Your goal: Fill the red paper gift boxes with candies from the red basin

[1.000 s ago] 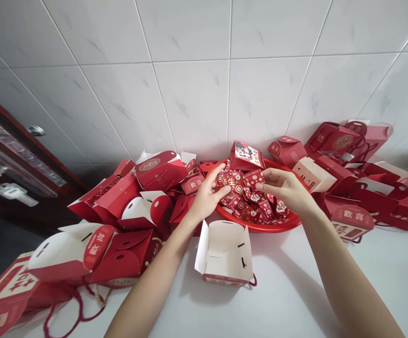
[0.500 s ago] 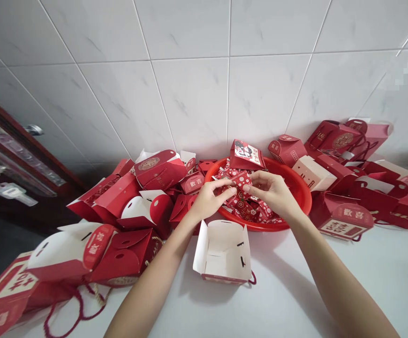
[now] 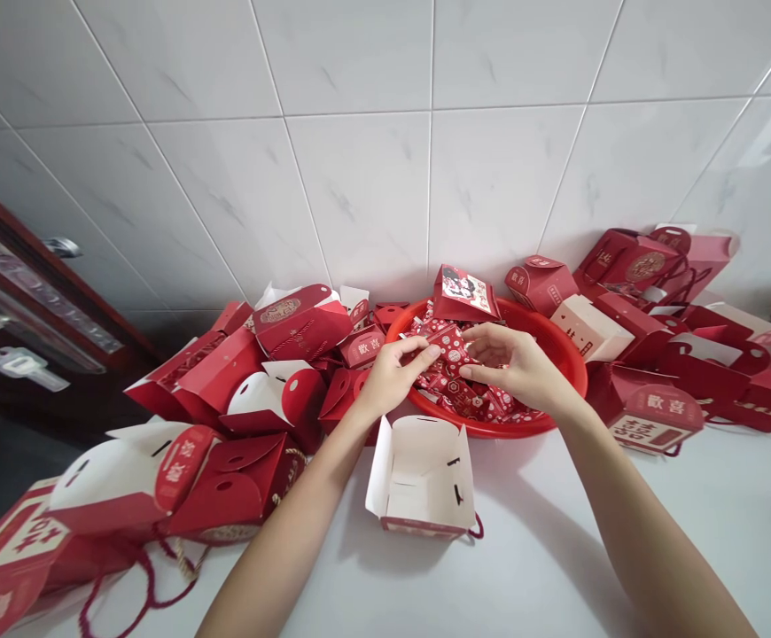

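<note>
Packet (image 3: 452, 344) first: it's a little red one with white round prints, held up over the near-left part of the red basin (image 3: 570, 377). Printed face is turned up towards the camera, one side at each hand. Can't call its long axis, since fingers cover part of it and the pile behind is the same pattern.

Left grip: the left hand (image 3: 391, 374) has thumb and finger pinched together on the packet's left side. Right grip: the right hand (image 3: 525, 368) is curved, thumb and fingers apart, right by the other side. Can't tell if those tips actually touch it.

Basin looks like smooth plastic, rounded rim, with a loose heap of similar packets (image 3: 469, 403) inside. Just in front on the white, smooth bench (image 3: 511, 576) sits an open carton (image 3: 425, 465), boxy card, plain white inside, mouth facing up, side flap leaning out left, dark red cord (image 3: 477, 527) at its right. Folded red boxes (image 3: 232, 483) crowd the left, some with rope handles.
</note>
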Demonstrator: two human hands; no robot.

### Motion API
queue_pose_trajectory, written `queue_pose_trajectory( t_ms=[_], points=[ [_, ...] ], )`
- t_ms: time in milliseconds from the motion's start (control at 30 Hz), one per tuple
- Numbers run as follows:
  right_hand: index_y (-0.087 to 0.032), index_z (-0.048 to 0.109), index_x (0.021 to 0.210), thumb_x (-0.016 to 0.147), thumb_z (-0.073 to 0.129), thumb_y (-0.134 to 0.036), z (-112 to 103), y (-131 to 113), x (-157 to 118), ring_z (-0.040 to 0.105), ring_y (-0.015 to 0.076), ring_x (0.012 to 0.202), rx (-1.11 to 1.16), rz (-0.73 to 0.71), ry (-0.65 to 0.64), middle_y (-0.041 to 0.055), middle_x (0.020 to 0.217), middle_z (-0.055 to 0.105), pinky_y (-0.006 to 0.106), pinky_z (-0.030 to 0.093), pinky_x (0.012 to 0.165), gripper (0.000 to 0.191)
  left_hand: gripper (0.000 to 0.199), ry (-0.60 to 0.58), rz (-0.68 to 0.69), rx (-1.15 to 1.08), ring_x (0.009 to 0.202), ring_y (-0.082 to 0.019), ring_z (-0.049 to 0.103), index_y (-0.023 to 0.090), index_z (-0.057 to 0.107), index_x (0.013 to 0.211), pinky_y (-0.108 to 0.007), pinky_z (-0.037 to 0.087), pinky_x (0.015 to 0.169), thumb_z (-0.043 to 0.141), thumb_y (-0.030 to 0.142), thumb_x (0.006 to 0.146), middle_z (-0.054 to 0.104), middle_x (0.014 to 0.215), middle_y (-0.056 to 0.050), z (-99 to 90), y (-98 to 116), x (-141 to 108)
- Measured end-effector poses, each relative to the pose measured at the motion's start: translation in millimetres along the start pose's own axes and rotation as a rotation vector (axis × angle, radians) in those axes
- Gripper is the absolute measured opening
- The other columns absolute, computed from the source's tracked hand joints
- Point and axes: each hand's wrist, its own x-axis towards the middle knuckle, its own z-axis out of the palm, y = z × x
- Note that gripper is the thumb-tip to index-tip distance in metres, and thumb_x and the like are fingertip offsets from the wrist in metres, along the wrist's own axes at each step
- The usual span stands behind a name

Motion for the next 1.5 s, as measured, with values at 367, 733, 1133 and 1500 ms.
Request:
queue_pose_trajectory(
  t_ms=[367,733,1133,1500],
  points=[
    [-0.017,0.073,0.103,0.079,0.069,-0.028,3.0,-3.6,0.3,0.07,0.0227,0.083,-0.009,-0.057,0.085,0.0068,0.095,0.078,0.037,0.056,0.074,0.027,0.033,-0.027,-0.034,-0.096,0.071,-0.014,0.049,0.017,0.061,0.073,-0.026,0.041,0.07,0.066,0.046,0.089,0.055,0.073,0.002,1.0,-1.3,-1.5],
    [-0.02,0.073,0.098,0.079,0.077,-0.04,5.6,-0.4,1.9,0.072,0.023,0.084,0.175,-0.015,0.199,0.0065,0.091,0.077,0.037,0.058,0.077,0.028,0.031,-0.041,-0.031,-0.115,0.082,-0.02,0.064,0.016,0.075,0.087,-0.031,0.051,0.078,0.067,0.046,0.09,0.074,0.087,-0.004,-0.9,-3.3,-2.4],
    [-0.019,0.072,0.092,0.084,0.072,-0.052,-2.4,-2.4,2.8,0.071,0.0224,0.08,0.017,-0.021,0.047,0.0075,0.091,0.077,0.035,0.058,0.072,0.034,0.036,-0.053,-0.063,-0.121,0.079,-0.019,0.063,0.016,0.075,0.083,-0.03,0.049,0.076,0.068,0.051,0.088,0.073,0.083,-0.003,-1.0,-0.7,-3.4],
    [-0.01,0.067,0.124,0.089,0.045,-0.007,-62.3,52.1,6.8,0.068,0.0319,0.119,-0.756,0.306,0.146,0.0193,0.125,0.073,0.043,0.049,0.104,0.042,0.039,0.014,-0.091,-0.104,0.071,-0.017,0.055,0.016,0.071,0.073,-0.029,0.045,0.071,0.072,0.055,0.082,0.066,0.073,-0.001,-2.9,-3.3,-1.1]
  ],
)
